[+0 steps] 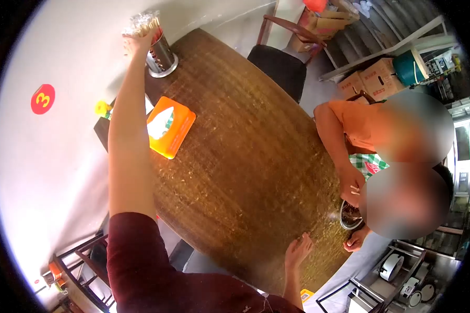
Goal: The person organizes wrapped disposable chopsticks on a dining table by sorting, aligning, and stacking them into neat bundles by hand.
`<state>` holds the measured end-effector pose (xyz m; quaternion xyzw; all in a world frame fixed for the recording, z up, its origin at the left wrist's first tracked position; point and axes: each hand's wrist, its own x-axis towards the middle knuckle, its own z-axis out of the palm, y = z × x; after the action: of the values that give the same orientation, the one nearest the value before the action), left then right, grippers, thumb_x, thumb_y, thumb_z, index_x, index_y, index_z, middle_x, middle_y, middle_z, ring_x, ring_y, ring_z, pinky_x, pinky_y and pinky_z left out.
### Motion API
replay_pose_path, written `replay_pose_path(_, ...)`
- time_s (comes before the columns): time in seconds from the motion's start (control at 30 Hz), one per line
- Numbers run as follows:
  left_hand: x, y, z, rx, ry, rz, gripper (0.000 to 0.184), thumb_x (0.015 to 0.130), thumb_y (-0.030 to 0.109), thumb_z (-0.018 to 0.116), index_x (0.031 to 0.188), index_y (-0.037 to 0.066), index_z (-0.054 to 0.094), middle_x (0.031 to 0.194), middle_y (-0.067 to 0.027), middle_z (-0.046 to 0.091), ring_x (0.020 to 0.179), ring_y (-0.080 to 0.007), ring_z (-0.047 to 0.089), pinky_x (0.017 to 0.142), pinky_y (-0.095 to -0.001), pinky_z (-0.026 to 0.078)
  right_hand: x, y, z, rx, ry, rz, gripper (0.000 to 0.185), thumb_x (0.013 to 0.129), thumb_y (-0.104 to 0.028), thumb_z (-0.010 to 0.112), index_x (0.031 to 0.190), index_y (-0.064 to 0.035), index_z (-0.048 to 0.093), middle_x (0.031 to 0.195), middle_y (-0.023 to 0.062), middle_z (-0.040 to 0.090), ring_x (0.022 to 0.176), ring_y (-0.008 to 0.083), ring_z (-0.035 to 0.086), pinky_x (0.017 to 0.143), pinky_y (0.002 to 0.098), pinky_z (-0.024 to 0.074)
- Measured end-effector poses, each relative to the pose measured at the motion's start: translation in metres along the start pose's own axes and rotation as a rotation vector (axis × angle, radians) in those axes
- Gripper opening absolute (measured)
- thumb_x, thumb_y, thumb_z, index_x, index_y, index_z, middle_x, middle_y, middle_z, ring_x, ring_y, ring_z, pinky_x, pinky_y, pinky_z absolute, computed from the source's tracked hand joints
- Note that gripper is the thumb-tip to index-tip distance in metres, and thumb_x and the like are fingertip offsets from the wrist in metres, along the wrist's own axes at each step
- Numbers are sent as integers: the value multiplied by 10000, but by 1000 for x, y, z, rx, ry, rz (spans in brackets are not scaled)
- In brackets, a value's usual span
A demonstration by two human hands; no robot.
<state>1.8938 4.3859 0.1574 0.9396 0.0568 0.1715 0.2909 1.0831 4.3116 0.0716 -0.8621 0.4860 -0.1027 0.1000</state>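
Up at the top left, my left hand [139,44] reaches to a metal holder [162,55] of chopsticks in clear wrapping [145,22]. Its fingers are at the wrapped chopsticks, and what they grip is too small to make out. My right hand [300,249] is over the near right part of the wooden table [235,146], palm partly up, fingers loosely apart with nothing in them. Below the chopstick holder lies an orange tissue box [180,128] with a white and green tissue pack [161,123], partly behind my left forearm.
Across the table at the right, a person in orange [357,125] holds chopsticks over a bowl [351,215]. A black chair [279,70] stands at the far edge. Cardboard boxes [378,78] and a green bucket [408,68] are behind. The wall with a red sign [43,99] borders the left.
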Motion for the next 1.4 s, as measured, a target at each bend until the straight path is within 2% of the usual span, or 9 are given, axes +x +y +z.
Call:
replay_pose_path(0.17,15,-15,-1,-131,91,49,725,641,578,725,1002,-46,654,995,-222,670,944,-326,657,830,-424,509,22,-7,-3,56,3,-66,386,800,-24,541,1182,7,497,1124,208,541,1064,394,478,937,478,377)
replay_pose_path(0.6,56,41,-113,-697,493,304,367,741,345,707,870,8,640,796,-82,668,752,-174,622,711,-348,496,18,-17,-15,135,51,-48,330,832,-22,551,1160,-13,523,1107,170,583,1041,363,517,944,452,381)
replay_pose_path(0.73,-100,94,-248,-752,96,418,271,895,267,570,767,41,645,640,-58,644,603,-125,611,578,-303,496,19,-22,-28,269,33,27,368,812,-54,614,1168,-25,526,1100,167,587,1035,356,523,942,449,382)
replay_pose_path(0.83,-221,52,-241,-985,-231,340,304,963,296,476,909,28,609,809,-106,631,696,-178,590,617,-310,502,38,-53,-52,405,13,-91,489,804,-177,689,1232,-28,506,1149,167,583,1101,359,509,963,482,370)
replay_pose_path(0.87,-273,34,-214,-1043,-269,604,271,945,282,463,918,36,573,814,-98,610,712,-189,581,647,-325,500,45,-68,-68,399,21,-192,569,811,-271,716,1272,-23,491,1170,170,587,1141,365,504,979,511,360)
replay_pose_path(0.97,-473,46,-207,-1070,-892,201,65,839,63,545,903,74,545,798,-41,547,761,-162,540,652,-316,463,43,-97,-99,226,69,-325,721,765,-319,740,1343,-37,416,1212,158,564,1154,358,497,981,511,370)
replay_pose_path(1.03,-584,37,-203,-1396,-1321,-750,117,893,105,532,1000,114,487,835,-59,541,780,-201,561,689,-340,491,32,-79,-86,76,25,-301,743,746,-349,732,1345,-48,412,1213,158,538,1154,360,482,971,493,381)
replay_pose_path(1.13,-669,-9,-178,-1400,-1573,-1063,174,880,94,545,1043,90,485,997,-70,566,925,-212,562,852,-378,490,11,9,-40,144,-585,-61,768,740,-377,725,1348,-32,407,1169,137,537,1100,333,514,929,480,410)
replay_pose_path(1.4,-674,-45,-150,-765,-1114,1409,446,854,180,639,1269,57,533,1304,-177,514,1260,-340,433,1069,-444,316,-49,65,-6,-256,186,-395,916,789,-687,496,1415,-34,348,1363,178,442,1229,353,440,1026,543,311)
